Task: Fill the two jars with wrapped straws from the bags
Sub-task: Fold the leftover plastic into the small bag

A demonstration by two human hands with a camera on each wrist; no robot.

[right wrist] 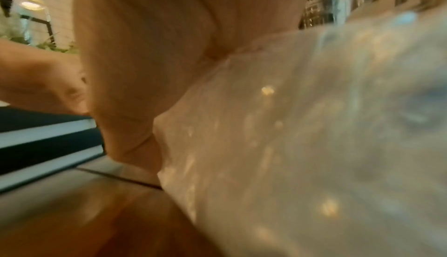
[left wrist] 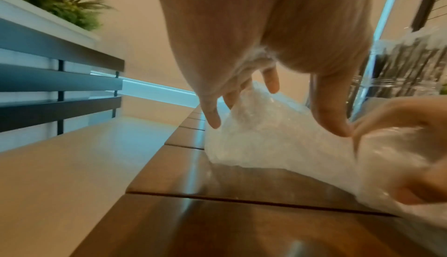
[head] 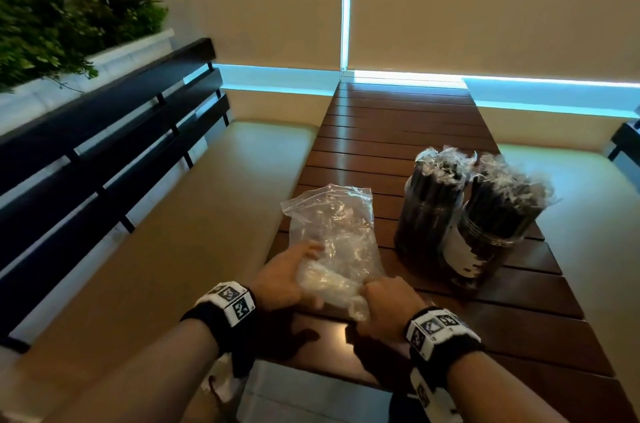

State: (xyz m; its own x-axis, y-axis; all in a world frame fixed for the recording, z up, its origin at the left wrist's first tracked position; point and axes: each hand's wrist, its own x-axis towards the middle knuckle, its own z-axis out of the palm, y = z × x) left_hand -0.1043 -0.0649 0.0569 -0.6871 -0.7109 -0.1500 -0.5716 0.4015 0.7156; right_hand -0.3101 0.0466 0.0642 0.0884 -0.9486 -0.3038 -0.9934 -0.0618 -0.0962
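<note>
A crumpled clear plastic bag [head: 332,225] lies on the slatted wooden table [head: 398,118], near its left edge. My left hand [head: 313,273] holds the bag's near end, its fingers [left wrist: 212,115] and thumb straddling the bulging plastic [left wrist: 266,137]. My right hand [head: 372,291] is clenched on the bag's near right corner; in the right wrist view the right hand [right wrist: 154,119] pinches blurred plastic [right wrist: 290,127]. I cannot tell whether any straws are inside. To the right stand two jars [head: 429,215] [head: 485,242], touching, both packed with black wrapped straws. The jars [left wrist: 411,66] show behind my thumb.
A cream bench seat [head: 173,249] with a dark slatted backrest [head: 104,152] runs along the table's left side. A planter of greenery [head: 52,24] sits behind it. Another cream seat [head: 571,215] lies to the right. Drawn blinds close off the far end.
</note>
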